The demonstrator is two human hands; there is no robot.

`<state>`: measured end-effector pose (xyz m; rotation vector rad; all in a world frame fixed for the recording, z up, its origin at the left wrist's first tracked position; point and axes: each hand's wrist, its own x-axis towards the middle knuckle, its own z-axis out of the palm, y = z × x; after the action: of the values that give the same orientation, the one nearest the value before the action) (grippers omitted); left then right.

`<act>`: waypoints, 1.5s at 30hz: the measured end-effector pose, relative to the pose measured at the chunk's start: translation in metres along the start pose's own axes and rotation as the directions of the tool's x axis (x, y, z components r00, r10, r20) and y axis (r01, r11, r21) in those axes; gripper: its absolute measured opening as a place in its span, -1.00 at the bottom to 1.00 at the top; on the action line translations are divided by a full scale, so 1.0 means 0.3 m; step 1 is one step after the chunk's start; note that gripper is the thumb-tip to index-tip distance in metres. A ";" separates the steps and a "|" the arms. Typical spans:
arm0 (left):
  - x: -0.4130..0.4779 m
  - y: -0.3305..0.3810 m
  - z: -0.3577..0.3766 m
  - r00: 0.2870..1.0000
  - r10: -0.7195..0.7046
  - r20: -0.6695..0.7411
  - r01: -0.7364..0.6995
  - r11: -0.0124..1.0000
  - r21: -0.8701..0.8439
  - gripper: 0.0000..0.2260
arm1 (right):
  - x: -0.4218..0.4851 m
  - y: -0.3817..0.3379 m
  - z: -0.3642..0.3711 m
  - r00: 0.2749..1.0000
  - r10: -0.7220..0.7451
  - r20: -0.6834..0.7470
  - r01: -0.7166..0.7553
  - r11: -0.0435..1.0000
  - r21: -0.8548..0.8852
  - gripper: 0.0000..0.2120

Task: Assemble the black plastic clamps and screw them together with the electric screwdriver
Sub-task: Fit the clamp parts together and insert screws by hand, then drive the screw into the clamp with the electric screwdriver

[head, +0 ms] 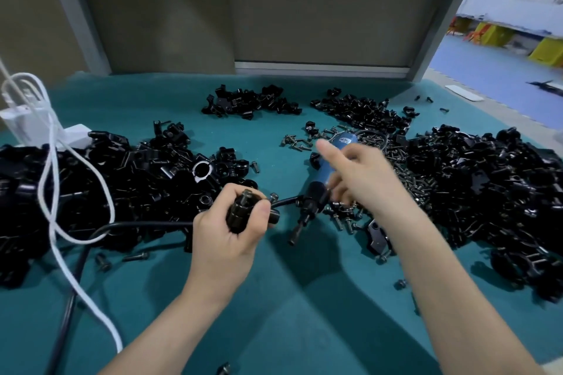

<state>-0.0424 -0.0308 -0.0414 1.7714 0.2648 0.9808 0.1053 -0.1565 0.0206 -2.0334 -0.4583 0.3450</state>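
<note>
Black clamp point(240, 213) left of tilted blue screwdriver point(319, 189).

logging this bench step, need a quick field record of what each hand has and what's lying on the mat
left hand: left hand grips a black clamp with a screw standing in its top
right hand: right hand, blurred, holds the electric screwdriver
bit: bit points down and left, apart from the clamp
clamp piles: left pile, right pile, two back piles
loose screws: loose screws scattered by the right hand
cables: white cable over the left pile; black cable
surface: teal mat
</note>
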 end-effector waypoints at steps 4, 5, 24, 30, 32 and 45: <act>-0.002 -0.003 0.008 0.996 -0.086 0.026 0.089 0.987 -0.132 -0.75 | 0.123 0.053 0.009 0.980 0.173 -0.095 -0.197 0.896 -0.398 -0.20; -0.002 -0.002 0.009 0.995 -0.086 0.039 0.091 0.986 -0.141 -0.74 | 0.141 0.058 0.036 0.971 0.209 -0.112 -0.236 0.887 -0.396 -0.10; 0.007 -0.018 -0.007 0.976 -0.167 0.143 0.151 0.982 0.116 -0.76 | 0.174 -0.081 -0.016 0.992 0.035 0.120 -0.122 0.065 0.990 -0.65; 0.015 -0.038 -0.015 0.974 -0.197 0.115 0.170 0.964 0.204 -0.72 | 0.208 -0.104 0.042 0.969 -0.002 0.248 -0.247 0.100 0.964 -0.67; 0.013 -0.046 -0.015 0.972 -0.203 0.119 0.170 0.955 0.241 -0.71 | 0.216 -0.107 0.058 0.971 -0.025 0.239 -0.235 0.121 0.964 -0.78; 0.018 -0.055 0.007 0.974 -0.207 0.089 0.176 0.945 0.275 -0.67 | 0.231 -0.137 0.101 0.998 0.014 0.054 -0.055 0.189 0.980 -0.81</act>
<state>-0.0330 -0.0220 -0.0534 1.9958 0.5044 0.7233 0.1468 -0.0833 0.0387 -0.6909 -0.0913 0.5255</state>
